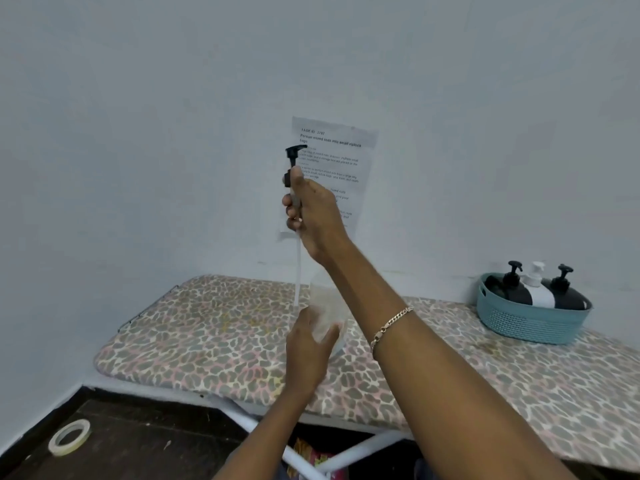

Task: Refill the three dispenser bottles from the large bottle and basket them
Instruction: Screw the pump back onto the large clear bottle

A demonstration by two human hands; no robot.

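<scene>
Pale blue wall (pixel 138 133) all round, and across the lower half of the frame a board (pixel 207 341) in a leopard-print cover. Centre frame, here's the action: the right hand (pixel 311 216) is up high in front of a printed sheet (pixel 349 157) stuck to the wall, fingers curled tight round the collar of a black pump (pixel 294 154), nozzle on top. A thin clear tube (pixel 297 271) hangs straight down from it towards the board. A chain bracelet (pixel 391 323) sits on that forearm.

Below, the left hand (pixel 308 344) grips a translucent bottle (pixel 323 306) standing on the board, thumb and fingers spread round its side. The right arm crosses in front, so whether the tube's tip is inside the neck, I cannot tell.

Far right, a teal basket (pixel 526 323) on the board, and in it three dispensers lying side by side: black (pixel 512 282), white (pixel 538 289), black (pixel 568 292). Bottom left, a tape roll (pixel 69 437) lies on the dark floor.
</scene>
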